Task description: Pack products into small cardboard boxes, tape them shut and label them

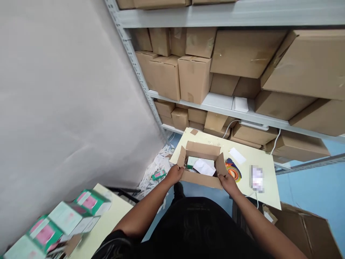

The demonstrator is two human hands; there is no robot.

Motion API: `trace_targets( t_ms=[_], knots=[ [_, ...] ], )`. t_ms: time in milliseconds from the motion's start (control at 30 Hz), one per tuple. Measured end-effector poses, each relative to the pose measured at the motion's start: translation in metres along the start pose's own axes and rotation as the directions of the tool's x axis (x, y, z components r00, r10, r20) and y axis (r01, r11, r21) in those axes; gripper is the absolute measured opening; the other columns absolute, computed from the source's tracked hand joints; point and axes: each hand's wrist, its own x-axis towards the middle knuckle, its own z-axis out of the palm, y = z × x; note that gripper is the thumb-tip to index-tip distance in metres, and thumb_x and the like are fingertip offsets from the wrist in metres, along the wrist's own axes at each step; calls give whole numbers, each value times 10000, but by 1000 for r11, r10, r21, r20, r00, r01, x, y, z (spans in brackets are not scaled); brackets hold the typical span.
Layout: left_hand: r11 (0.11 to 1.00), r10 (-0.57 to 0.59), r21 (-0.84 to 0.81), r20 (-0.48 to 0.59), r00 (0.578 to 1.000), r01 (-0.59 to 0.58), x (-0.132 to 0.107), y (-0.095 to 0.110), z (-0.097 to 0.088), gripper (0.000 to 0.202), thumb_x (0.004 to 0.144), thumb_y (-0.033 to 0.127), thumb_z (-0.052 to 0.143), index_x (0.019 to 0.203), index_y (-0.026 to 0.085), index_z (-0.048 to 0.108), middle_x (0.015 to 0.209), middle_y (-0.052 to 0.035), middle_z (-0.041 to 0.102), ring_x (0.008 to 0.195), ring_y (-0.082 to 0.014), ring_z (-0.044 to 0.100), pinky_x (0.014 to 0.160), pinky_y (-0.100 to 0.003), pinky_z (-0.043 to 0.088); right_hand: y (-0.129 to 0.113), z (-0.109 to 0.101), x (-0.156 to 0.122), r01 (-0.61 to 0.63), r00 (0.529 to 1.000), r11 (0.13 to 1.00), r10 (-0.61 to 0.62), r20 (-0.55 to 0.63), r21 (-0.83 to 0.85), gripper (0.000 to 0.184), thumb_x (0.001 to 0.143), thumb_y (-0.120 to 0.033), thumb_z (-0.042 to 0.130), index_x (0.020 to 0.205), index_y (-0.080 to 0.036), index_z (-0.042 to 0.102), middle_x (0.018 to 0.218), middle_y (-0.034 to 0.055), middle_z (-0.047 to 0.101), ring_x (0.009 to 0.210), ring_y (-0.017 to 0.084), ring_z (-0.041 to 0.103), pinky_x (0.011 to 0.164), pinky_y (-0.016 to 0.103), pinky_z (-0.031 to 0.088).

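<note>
An open cardboard box (pixel 201 179) sits at the near edge of the pale table, its flaps spread outward. Inside lie a green-and-white carton (pixel 192 160) and a crumpled white paper (pixel 204 167) on top of it. My left hand (pixel 174 175) grips the box at its near left corner. At the near right corner my right hand (pixel 228 182) has its fingers closed on the cardboard. Just right of the box is a tape dispenser (pixel 233 170) with a roll of tape. How far the fingers reach around the box walls is partly hidden.
The pale table (pixel 265 196) also bears a white paper slip (pixel 237 155) and a blurred item (pixel 257 178). Shelving (pixel 205 16) with stacked cartons stands behind. Green-and-pink boxes (pixel 44 232) cover a side table at left. Paper scraps (pixel 151 176) litter the floor. A large carton (pixel 304 230) stands at right.
</note>
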Motion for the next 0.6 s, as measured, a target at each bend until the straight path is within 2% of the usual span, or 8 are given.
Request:
trace_targets(
  t_ms=[67, 133, 200, 267, 367, 433, 533, 600],
  knots=[
    [999, 54, -6, 43, 998, -54, 33, 7, -1, 334, 964, 383, 517, 913, 132, 732, 837, -105, 745, 872, -259, 705, 760, -327, 497, 0, -1, 18, -39, 998, 999, 40, -53, 10, 482, 834, -500, 498, 1060, -146, 736, 960, 108, 781, 951, 300, 713, 807, 354, 531],
    [990, 137, -36, 70, 988, -134, 66, 11, -2, 336, 961, 334, 516, 1152, 126, 699, 1020, -117, 754, 1005, -248, 697, 870, -332, 513, -5, 1, 35, -88, 991, 996, 87, -104, 0, 511, 839, -487, 493, 1130, -135, 723, 1000, 129, 780, 964, 303, 714, 817, 357, 531],
    [965, 252, -92, 64, 966, -245, 97, 13, -4, 481, 941, 259, 522, 1405, 139, 559, 1274, -131, 687, 1205, -234, 630, 1024, -343, 481, -12, 5, 52, -106, 983, 994, 101, -154, -26, 580, 842, -472, 479, 1253, -114, 677, 1076, 151, 771, 1010, 308, 709, 852, 364, 533],
    [923, 370, -145, 68, 927, -357, 125, 13, -7, 625, 918, 213, 529, 1531, 153, 422, 1473, -145, 550, 1355, -236, 528, 1133, -365, 426, -19, 8, 67, -109, 978, 993, 98, -182, -52, 667, 841, -456, 461, 1386, -94, 590, 1180, 160, 746, 1091, 308, 692, 928, 382, 527],
    [869, 488, -179, 162, 858, -460, 155, 10, -14, 669, 932, 253, 540, 1573, 176, 366, 1628, -160, 347, 1390, -263, 503, 1127, -387, 461, -22, 7, 77, -80, 984, 995, 71, -166, -51, 731, 829, -397, 453, 1514, -141, 475, 1399, 124, 649, 1247, 274, 634, 1068, 399, 480],
    [832, 554, -160, 236, 798, -531, 168, 8, -22, 648, 962, 312, 531, 1579, 192, 369, 1674, -151, 266, 1427, -282, 468, 1131, -404, 467, -17, 1, 74, -14, 993, 998, 7, -119, -55, 750, 807, -327, 458, 1547, -204, 446, 1534, 74, 541, 1343, 245, 570, 1117, 401, 459],
    [762, 636, -109, 311, 707, -638, 177, 6, -31, 572, 1007, 371, 471, 1549, 189, 436, 1687, -126, 258, 1529, -280, 320, 1242, -436, 331, -7, -11, 61, 119, 993, 982, -120, 5, -147, 844, 737, -217, 500, 1576, -224, 412, 1641, 52, 396, 1459, 251, 447, 1151, 426, 442],
    [739, 657, -106, 328, 679, -665, 179, 5, -34, 538, 1021, 390, 443, 1517, 187, 486, 1682, -121, 274, 1538, -272, 307, 1269, -431, 278, -3, -16, 54, 190, 980, 950, -170, 102, -249, 909, 702, -171, 537, 1595, -220, 375, 1682, 71, 307, 1494, 287, 390, 1177, 464, 407]
  ],
)
